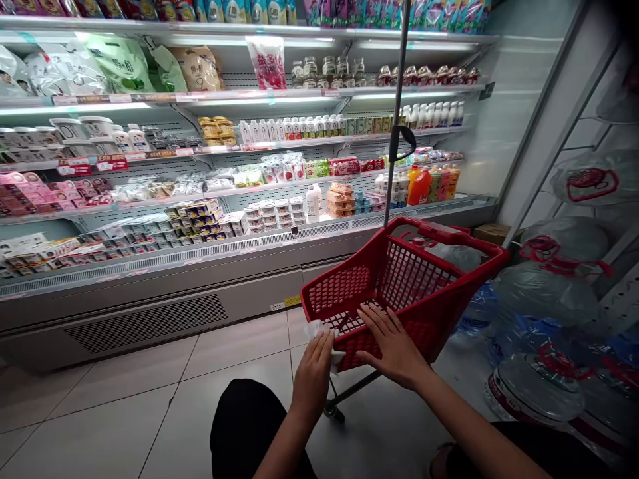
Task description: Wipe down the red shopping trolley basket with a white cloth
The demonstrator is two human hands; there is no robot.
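Note:
A small red plastic shopping cart [344,283] with lattice sides stands just ahead of me on the tiled floor. My left hand [315,359] is closed over a white wipe [314,328] and presses it on the cart's near rim at the left corner. Part of the wipe hangs below my fingers. My right hand [392,339] lies on the near side's rim, fingers stretched out and holding nothing. Rising from the cart is a tall grey pole [398,86] with a black hook [402,143] on it.
Behind the cart runs a refrigerated shelf unit [249,256] stocked with yogurts, bottles and bags. On the right stand large clear water bottles [536,386] with red handles, close to the cart. My knee [252,426] is at the lower middle, over the floor tiles [124,399].

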